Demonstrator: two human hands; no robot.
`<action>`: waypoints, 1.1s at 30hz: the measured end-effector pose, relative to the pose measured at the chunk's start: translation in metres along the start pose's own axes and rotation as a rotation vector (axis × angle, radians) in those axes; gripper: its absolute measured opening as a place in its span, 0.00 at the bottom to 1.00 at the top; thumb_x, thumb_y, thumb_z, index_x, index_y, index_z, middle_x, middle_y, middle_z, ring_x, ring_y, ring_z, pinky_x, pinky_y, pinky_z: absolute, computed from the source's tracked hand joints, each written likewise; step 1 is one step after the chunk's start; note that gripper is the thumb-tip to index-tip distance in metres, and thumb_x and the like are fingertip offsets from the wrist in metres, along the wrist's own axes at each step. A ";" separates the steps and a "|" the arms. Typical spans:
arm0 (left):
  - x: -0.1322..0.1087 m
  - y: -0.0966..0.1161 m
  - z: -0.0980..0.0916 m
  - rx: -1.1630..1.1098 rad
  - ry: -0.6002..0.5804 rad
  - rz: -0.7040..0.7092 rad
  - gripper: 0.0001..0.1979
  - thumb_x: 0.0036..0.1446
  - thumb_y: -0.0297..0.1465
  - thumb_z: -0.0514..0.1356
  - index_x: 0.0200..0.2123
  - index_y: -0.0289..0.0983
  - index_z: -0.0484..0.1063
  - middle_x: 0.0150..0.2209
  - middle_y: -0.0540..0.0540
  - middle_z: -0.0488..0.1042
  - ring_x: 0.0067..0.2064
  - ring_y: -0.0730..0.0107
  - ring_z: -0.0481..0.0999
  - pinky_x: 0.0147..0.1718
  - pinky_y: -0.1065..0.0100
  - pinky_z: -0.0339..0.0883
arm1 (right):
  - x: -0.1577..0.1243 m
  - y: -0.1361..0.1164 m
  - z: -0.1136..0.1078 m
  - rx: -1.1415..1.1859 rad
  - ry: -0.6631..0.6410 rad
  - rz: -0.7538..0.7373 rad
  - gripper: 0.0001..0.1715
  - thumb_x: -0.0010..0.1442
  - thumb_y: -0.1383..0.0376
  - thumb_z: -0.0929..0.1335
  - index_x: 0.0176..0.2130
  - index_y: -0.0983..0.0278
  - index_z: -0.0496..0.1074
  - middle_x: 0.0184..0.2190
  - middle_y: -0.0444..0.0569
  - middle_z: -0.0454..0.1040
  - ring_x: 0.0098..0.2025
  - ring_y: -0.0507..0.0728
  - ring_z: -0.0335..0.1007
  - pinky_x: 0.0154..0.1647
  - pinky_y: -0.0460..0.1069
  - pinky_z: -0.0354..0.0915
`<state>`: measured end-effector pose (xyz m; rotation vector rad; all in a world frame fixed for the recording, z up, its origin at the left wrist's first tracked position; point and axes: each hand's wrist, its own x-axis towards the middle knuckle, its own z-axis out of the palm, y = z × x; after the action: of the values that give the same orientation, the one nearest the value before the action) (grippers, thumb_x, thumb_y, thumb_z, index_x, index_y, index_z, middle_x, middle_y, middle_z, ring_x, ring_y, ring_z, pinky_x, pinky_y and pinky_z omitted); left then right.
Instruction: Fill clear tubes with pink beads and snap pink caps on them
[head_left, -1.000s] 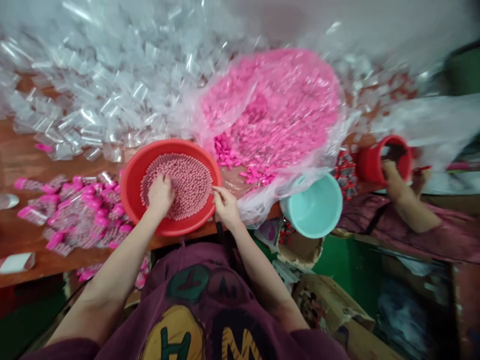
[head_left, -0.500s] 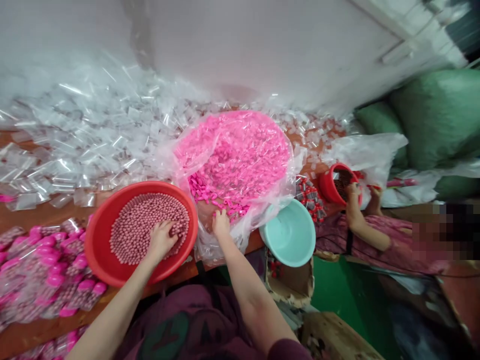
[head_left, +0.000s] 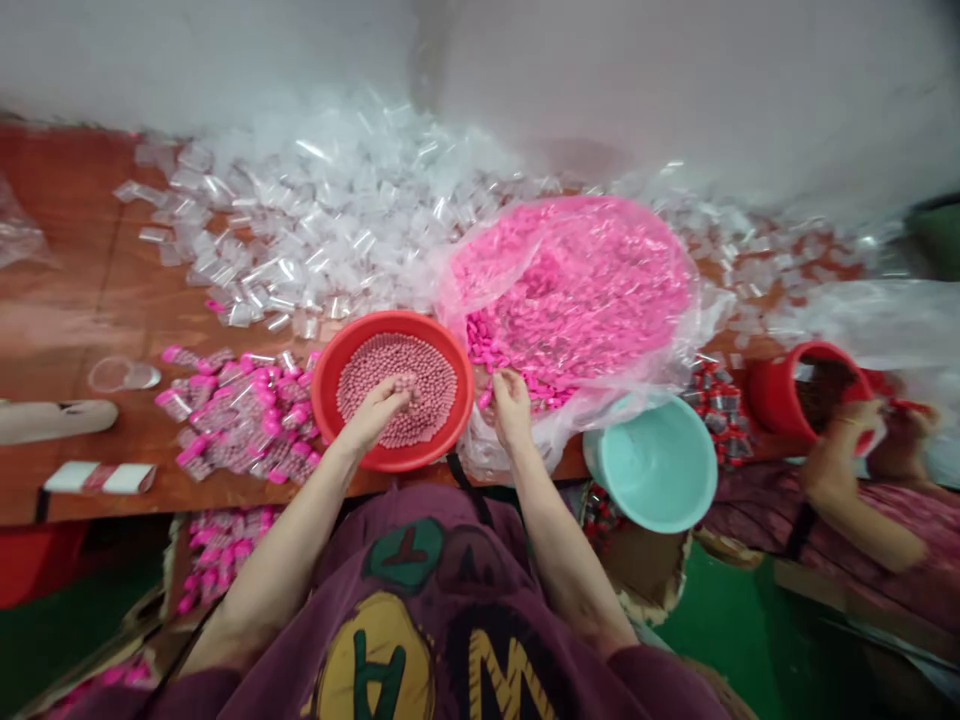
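The pale pink beads [head_left: 397,390] sit packed in a red bowl [head_left: 324,400] on the bench [head_left: 67,260]. The left hand [head_left: 373,415] rests on them, its fingers [head_left: 401,388] bent and close together. The right hand [head_left: 512,410] is just beside the bowl, its fingers [head_left: 501,385] pinched narrow near bright pink pieces [head_left: 570,290] in a clear bag [head_left: 559,435]. You cannot tell if either hand holds anything.

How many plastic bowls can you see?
3: a red basin full of pink beads, a pale teal basin to its right, and a red pail further right. Others may be hidden.
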<state>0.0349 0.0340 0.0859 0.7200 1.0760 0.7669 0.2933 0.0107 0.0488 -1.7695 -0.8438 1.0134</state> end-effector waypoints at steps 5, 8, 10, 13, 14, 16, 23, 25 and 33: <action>0.003 0.010 0.028 -0.106 0.015 0.101 0.23 0.46 0.37 0.76 0.44 0.37 0.74 0.38 0.49 0.78 0.38 0.71 0.78 0.37 0.70 0.71 | -0.012 -0.047 0.059 0.428 -0.215 -0.045 0.35 0.62 0.44 0.76 0.59 0.55 0.65 0.40 0.44 0.84 0.34 0.53 0.81 0.45 0.52 0.80; 0.007 0.014 0.032 -0.163 0.074 0.152 0.25 0.41 0.33 0.79 0.41 0.38 0.74 0.36 0.52 0.78 0.37 0.75 0.76 0.39 0.71 0.71 | -0.019 -0.055 0.080 0.406 -0.224 -0.098 0.32 0.64 0.43 0.75 0.57 0.54 0.64 0.42 0.45 0.84 0.40 0.54 0.82 0.50 0.52 0.80; 0.009 0.018 0.029 -0.167 0.135 0.171 0.24 0.42 0.33 0.80 0.40 0.38 0.73 0.34 0.53 0.76 0.35 0.76 0.74 0.37 0.72 0.70 | -0.024 -0.055 0.083 0.330 -0.230 -0.131 0.31 0.66 0.42 0.74 0.56 0.54 0.65 0.42 0.46 0.83 0.43 0.55 0.83 0.52 0.52 0.79; 0.009 0.022 0.020 -0.150 0.167 0.194 0.24 0.43 0.35 0.80 0.39 0.38 0.72 0.34 0.54 0.74 0.34 0.77 0.72 0.35 0.73 0.68 | -0.028 -0.056 0.076 0.091 -0.213 -0.259 0.29 0.68 0.41 0.72 0.56 0.56 0.67 0.47 0.50 0.81 0.50 0.58 0.81 0.55 0.56 0.79; 0.009 0.023 0.017 -0.145 0.164 0.199 0.25 0.43 0.35 0.80 0.39 0.38 0.72 0.34 0.54 0.73 0.34 0.77 0.72 0.34 0.72 0.68 | -0.029 -0.058 0.072 -0.026 -0.210 -0.344 0.28 0.68 0.42 0.72 0.56 0.56 0.69 0.52 0.53 0.80 0.55 0.60 0.79 0.59 0.59 0.78; 0.009 0.024 0.012 -0.128 0.159 0.197 0.24 0.43 0.35 0.79 0.39 0.38 0.72 0.33 0.55 0.72 0.33 0.77 0.71 0.34 0.72 0.68 | -0.029 -0.062 0.064 -0.263 -0.258 -0.542 0.27 0.69 0.47 0.72 0.60 0.57 0.72 0.62 0.58 0.76 0.67 0.66 0.72 0.70 0.67 0.71; 0.006 0.025 0.010 -0.189 0.088 0.129 0.24 0.40 0.35 0.80 0.36 0.38 0.72 0.31 0.56 0.71 0.33 0.78 0.70 0.35 0.73 0.68 | -0.031 -0.057 0.058 -0.166 -0.363 -0.492 0.41 0.71 0.51 0.70 0.75 0.54 0.57 0.72 0.60 0.68 0.68 0.64 0.73 0.72 0.67 0.71; 0.003 0.025 0.011 -0.239 0.018 0.104 0.25 0.40 0.36 0.80 0.38 0.37 0.74 0.31 0.55 0.72 0.32 0.78 0.71 0.33 0.72 0.68 | -0.035 -0.057 0.056 -0.013 -0.387 -0.375 0.39 0.71 0.48 0.71 0.73 0.53 0.59 0.69 0.58 0.72 0.66 0.62 0.76 0.69 0.64 0.74; 0.001 0.029 0.019 -0.275 -0.142 -0.035 0.23 0.44 0.30 0.78 0.39 0.36 0.72 0.32 0.54 0.73 0.30 0.79 0.71 0.31 0.74 0.67 | -0.060 -0.078 0.057 0.110 -0.414 -0.260 0.27 0.71 0.45 0.72 0.61 0.55 0.77 0.63 0.51 0.81 0.67 0.59 0.77 0.73 0.59 0.71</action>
<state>0.0472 0.0476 0.1151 0.5120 0.8326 0.8030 0.2069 0.0079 0.1226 -1.3333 -1.2138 1.2424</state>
